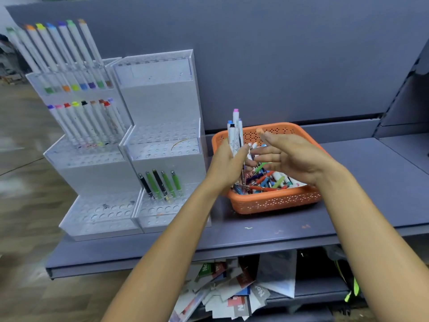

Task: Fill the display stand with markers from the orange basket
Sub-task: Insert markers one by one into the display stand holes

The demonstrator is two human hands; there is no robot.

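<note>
both forearms reach in from the bottom edge over the grey shelf [255, 233]. the left hand [228, 162] is curled round a small bundle of markers [235, 133]. it grips them low on the barrels, so the caps stand upright above the fist, just over the left end of the orange basket [276, 201]. the right hand [287, 156] is just beside it, palm turned toward the bundle, fingers straight and apart, holding nothing i can make out. under both hands a loose heap of markers [267, 180] lies in the basket. they look light, stiff and smooth, so a bundle would likely slip against itself. taking one at a time at mid-barrel, not by the cap, seems safest. further back on the left, the clear display stand [160, 101] shows many empty holes, with its upper left tiers already filled.
</note>
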